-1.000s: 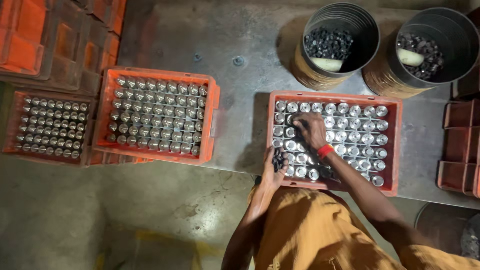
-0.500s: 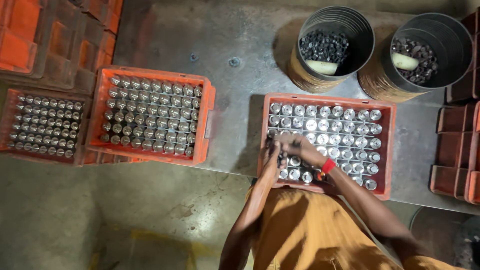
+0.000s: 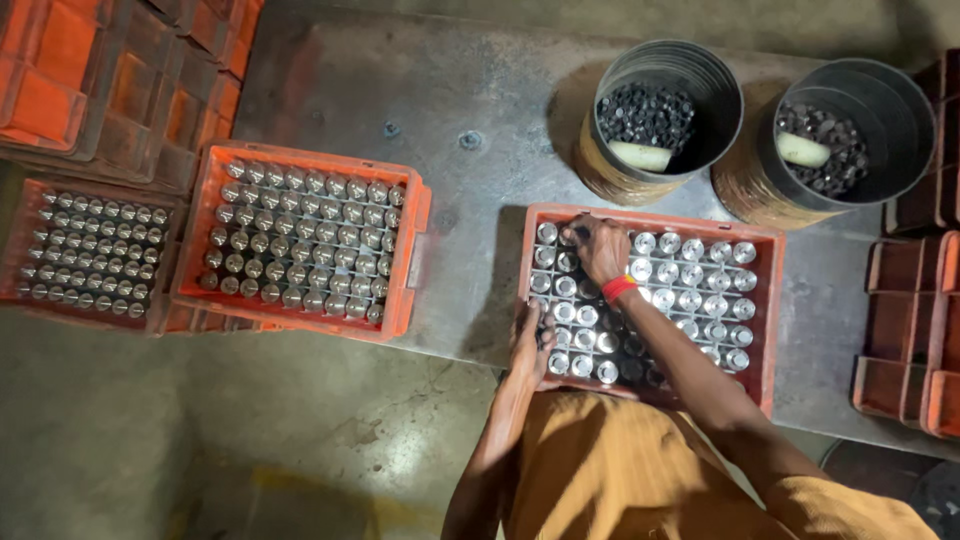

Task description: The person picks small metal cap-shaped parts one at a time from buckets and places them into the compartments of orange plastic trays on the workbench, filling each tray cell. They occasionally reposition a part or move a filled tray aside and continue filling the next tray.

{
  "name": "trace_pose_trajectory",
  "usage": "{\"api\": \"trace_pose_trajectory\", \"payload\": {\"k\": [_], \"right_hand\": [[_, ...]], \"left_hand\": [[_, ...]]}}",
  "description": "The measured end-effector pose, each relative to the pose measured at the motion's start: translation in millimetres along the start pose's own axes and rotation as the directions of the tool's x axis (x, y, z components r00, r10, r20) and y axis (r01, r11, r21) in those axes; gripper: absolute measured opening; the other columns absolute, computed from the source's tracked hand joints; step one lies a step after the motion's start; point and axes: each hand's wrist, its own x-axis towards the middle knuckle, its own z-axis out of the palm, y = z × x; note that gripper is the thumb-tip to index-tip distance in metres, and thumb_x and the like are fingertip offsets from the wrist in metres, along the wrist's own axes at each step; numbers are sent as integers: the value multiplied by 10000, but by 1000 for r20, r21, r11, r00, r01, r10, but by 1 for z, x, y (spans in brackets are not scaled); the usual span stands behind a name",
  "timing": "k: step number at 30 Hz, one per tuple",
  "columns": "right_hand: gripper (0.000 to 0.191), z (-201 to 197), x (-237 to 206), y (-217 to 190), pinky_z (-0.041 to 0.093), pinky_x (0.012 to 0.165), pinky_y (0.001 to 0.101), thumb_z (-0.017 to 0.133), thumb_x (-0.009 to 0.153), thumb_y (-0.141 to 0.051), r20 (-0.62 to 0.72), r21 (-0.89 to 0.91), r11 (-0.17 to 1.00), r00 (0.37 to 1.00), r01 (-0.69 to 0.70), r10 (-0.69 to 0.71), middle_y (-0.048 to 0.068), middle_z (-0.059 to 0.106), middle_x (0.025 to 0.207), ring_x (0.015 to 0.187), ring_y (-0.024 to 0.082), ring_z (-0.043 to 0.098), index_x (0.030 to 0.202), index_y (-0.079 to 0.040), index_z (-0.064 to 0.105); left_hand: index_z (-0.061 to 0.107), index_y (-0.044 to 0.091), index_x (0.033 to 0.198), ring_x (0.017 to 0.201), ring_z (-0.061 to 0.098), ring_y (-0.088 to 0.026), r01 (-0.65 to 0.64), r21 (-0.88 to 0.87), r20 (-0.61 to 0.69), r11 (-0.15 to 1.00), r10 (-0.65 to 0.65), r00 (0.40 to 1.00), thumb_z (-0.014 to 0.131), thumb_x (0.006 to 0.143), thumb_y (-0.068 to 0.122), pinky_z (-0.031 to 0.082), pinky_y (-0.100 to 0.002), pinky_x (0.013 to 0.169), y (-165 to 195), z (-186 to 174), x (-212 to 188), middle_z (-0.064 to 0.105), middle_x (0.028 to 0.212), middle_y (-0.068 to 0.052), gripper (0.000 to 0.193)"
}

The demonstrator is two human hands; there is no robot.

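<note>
An orange crate (image 3: 655, 219) of upright shiny metal cylinders (image 3: 692, 298) stands on the grey metal table right in front of me. My right hand (image 3: 598, 248), with a red band at the wrist, rests fingers-down on the cylinders in the crate's far left corner. Whether it holds anything is hidden. My left hand (image 3: 528, 342) is curled at the crate's near left edge, and a small clump of dark parts (image 3: 546, 334) shows in its fingers. Some cylinders near my forearm look darker on top.
Two round metal buckets (image 3: 722, 92) (image 3: 908, 112) of small dark parts, each with a pale scoop-like piece, stand behind the crate. Two more orange crates of cylinders (image 3: 411, 216) (image 3: 168, 243) sit to the left. Empty orange crates are stacked at top left (image 3: 120, 80) and at the right (image 3: 905, 330).
My right hand went from the crate's middle to my left hand, then out to the far left corner. My left hand stayed at the near left edge.
</note>
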Motion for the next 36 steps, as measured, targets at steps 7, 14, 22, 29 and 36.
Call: {"api": "trace_pose_trajectory", "payload": {"k": [7,14,22,29,36], "right_hand": [[356,-6,-41,8,547,901,420,667,989,-380,85,390,919,996,-63,33,164,757,1146,1027,285,722,1157,-80,757],[330,-3,-111,32,571,861,393,806,883,-270,479,487,803,874,-343,83,147,763,1046,960,222,682,1152,-80,808],[183,-11,-72,54,553,906,407,764,943,-228,-90,215,955,978,202,-187,152,773,1124,1044,299,713,1030,-72,805],[236,-14,-37,48,558,728,427,799,911,-337,184,38,995,980,-87,79,176,770,897,761,313,733,993,-117,819],[308,-15,-75,47,584,809,393,747,922,-329,177,413,910,984,-49,-27,132,784,1083,875,237,759,1153,-128,773]], "left_hand": [[679,123,1206,597,472,-44,-90,286,-29,954,102,994,561,1065,419,365,-194,478,16,26,-17,541,791,29,348],[614,173,1278,606,536,-52,-99,675,-99,731,223,970,470,1056,431,431,-193,452,-2,44,-14,631,888,39,370],[637,75,958,585,604,-210,134,-231,-70,964,-154,986,506,1009,373,468,-319,494,-16,13,9,665,774,-84,330],[595,111,993,550,525,-143,59,-135,10,989,-59,998,565,1013,291,370,-275,446,-15,16,3,652,762,-57,183],[560,111,999,505,471,-102,-22,234,-65,972,38,997,521,1060,500,324,-238,404,-15,34,-3,586,737,-58,396]]}}
